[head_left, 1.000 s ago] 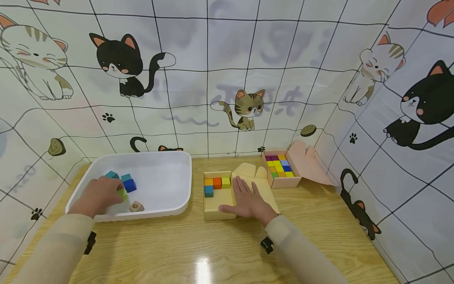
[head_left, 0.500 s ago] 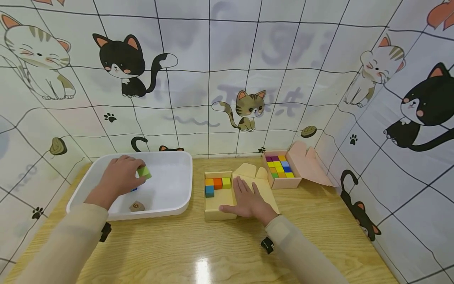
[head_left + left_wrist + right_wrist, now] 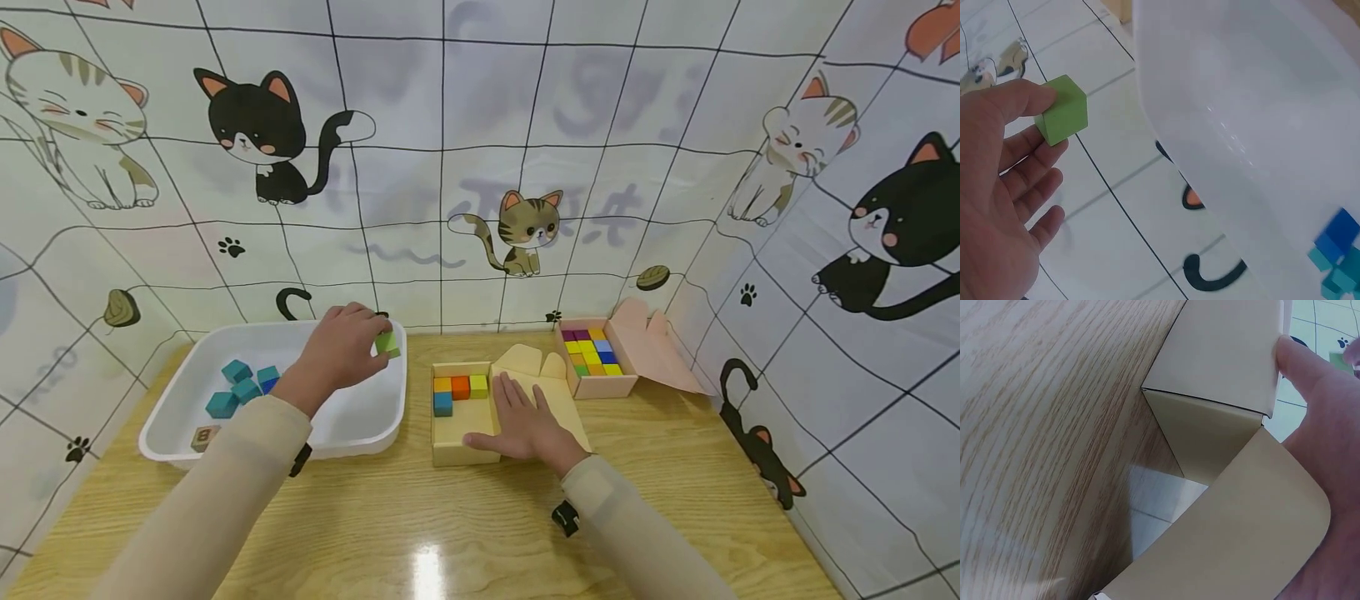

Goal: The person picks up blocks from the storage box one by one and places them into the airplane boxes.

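A green block [image 3: 387,343], partly hidden by fingers [image 3: 373,323], is pinched in the left hand [image 3: 337,350] near the right rim of a white tub [image 3: 356,421], its near edge sleeve-covered. The right hand [image 3: 527,423] is spread across a yellow box [image 3: 461,429], past a strip of table [image 3: 417,408].

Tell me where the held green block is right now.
In the head view, the green block is pinched in the left hand, near the far right corner of the white tray and to the left of the open yellow box.
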The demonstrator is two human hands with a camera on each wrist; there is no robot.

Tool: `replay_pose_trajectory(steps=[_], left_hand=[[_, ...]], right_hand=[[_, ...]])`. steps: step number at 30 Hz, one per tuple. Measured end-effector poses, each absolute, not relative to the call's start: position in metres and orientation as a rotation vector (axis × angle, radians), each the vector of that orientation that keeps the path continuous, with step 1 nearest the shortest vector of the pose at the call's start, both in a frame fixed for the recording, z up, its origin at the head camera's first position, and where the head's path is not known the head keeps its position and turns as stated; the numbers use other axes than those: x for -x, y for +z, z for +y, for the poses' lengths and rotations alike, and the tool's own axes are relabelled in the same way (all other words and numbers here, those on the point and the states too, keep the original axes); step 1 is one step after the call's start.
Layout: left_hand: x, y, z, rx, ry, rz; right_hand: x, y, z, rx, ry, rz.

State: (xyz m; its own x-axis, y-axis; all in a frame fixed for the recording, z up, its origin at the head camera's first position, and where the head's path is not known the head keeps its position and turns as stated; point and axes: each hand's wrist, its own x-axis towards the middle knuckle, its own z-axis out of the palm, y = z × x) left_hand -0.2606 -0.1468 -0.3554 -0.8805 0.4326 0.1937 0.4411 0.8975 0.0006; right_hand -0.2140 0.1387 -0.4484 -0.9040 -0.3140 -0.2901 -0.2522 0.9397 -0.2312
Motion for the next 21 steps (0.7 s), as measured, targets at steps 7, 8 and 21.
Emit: replay_pose_trajectory(steps=[7, 8, 21], left_hand=[[0.264, -0.358, -0.116, 0.752, -0.098, -2.861], [0.265, -0.359, -0.111, 0.765, -0.101, -2.866], [0.267, -0.401, -0.064, 0.955, -0.047, -2.964]], right_hand=[[0.214, -0.449, 0.138, 0.415, -0.266, 2.771], [0.215, -0.449, 0.138, 0.409, -0.257, 2.771], [0.215, -0.45, 0.138, 0.407, -0.25, 2.782]])
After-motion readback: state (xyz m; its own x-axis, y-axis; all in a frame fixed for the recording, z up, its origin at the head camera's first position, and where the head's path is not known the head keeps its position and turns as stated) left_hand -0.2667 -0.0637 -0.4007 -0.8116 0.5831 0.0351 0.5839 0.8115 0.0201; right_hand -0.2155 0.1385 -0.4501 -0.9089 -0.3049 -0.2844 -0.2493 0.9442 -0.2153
